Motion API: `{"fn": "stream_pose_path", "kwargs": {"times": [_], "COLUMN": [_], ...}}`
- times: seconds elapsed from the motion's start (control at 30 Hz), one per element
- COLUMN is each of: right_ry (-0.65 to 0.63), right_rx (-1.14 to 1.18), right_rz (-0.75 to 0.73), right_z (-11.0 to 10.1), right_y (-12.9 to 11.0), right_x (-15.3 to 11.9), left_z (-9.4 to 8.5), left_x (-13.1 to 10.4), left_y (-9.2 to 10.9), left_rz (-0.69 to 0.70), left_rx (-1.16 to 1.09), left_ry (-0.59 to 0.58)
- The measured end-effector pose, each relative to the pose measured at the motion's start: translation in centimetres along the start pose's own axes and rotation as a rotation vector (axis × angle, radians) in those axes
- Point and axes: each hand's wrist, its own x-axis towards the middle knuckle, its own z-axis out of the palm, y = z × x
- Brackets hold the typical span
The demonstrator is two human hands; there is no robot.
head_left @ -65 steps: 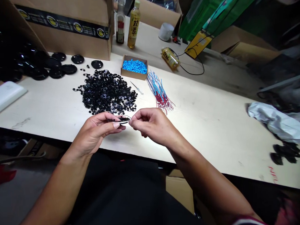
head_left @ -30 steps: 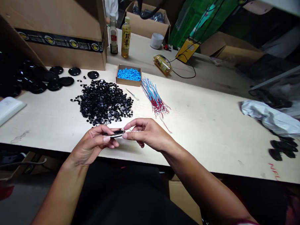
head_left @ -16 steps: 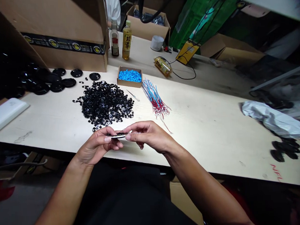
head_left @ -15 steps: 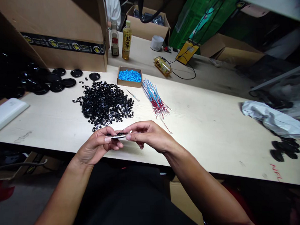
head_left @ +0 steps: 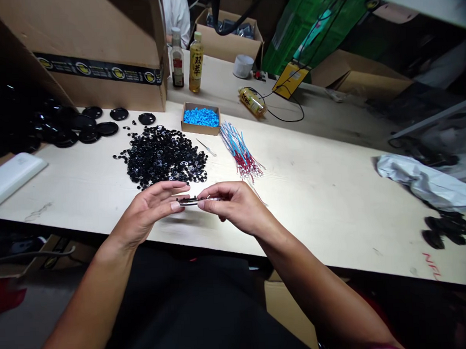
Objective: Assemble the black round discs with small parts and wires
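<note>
A thin, round-looking black part [head_left: 188,201] with a pale edge is held level, nearly edge-on to me, just above the front of the table. My left hand [head_left: 151,211] has its thumb at the part's left edge and a finger behind it; the index finger stretches out above, clear of it. My right hand [head_left: 234,202] pinches the right edge between thumb and fingers. Beyond them lies a heap of small black round pieces [head_left: 165,157]. To its right are a bundle of red, blue and white wires [head_left: 239,148] and a small box of blue pieces [head_left: 200,118].
Larger black discs [head_left: 107,128] lie by a big cardboard box [head_left: 95,36] at left, near a white oblong device [head_left: 12,176]. A thin tool [head_left: 206,147] lies beside the heap. Bottles [head_left: 196,63] stand behind; one bottle [head_left: 253,101] lies over. Black pieces [head_left: 446,229] lie at right.
Both hands have risen slightly with the black part. My left hand has loosened, its index finger lifting off and stretching out, while my right hand keeps its pinch.
</note>
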Motion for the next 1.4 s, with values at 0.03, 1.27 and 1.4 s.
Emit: {"fn": "stream_pose_path", "kwargs": {"times": [0.03,1.27,1.4], "right_ry": [0.013,0.255,0.245], "right_rx": [-0.029,-0.414,-0.435], "right_rz": [-0.021,-0.135,-0.126], "right_z": [0.0,1.1,1.1], "right_y": [0.1,-0.4,-0.3], "right_x": [0.0,-0.3,0.1], "left_z": [0.1,1.6,1.5], "left_x": [0.1,1.2,1.3], "left_y": [0.2,-0.9,-1.0], "left_rz": [0.018,-0.056,-0.040], "left_rx": [0.043,-0.092,-0.093], "left_ry": [0.004,0.183,0.176]}}
